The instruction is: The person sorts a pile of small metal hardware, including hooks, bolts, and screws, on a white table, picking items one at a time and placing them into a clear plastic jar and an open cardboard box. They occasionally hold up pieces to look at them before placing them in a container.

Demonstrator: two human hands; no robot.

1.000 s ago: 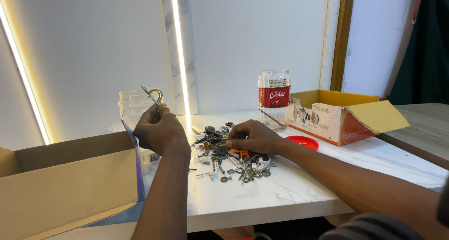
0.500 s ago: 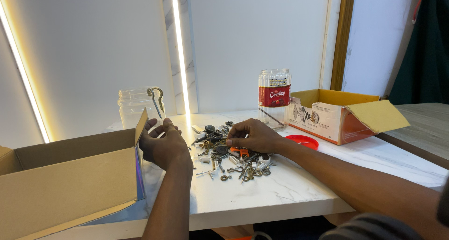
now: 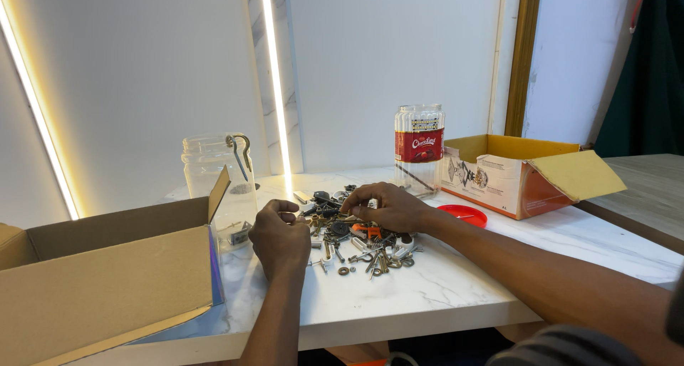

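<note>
My left hand (image 3: 279, 239) has come down from the clear jar (image 3: 217, 177), where the metal hook (image 3: 239, 152) now hangs; it is loosely curled and empty. Just right of it, my right hand (image 3: 388, 207) pinches into the hardware pile (image 3: 356, 238); what it grips, I cannot tell.

White marble-patterned worktop (image 3: 442, 295) at 6 o'clock. Plain white wall panels (image 3: 385, 59) at 12 o'clock, with two lit vertical light strips (image 3: 274, 74). Wooden frame (image 3: 525, 59) and dark green curtain (image 3: 645, 74) at 2 o'clock.
</note>
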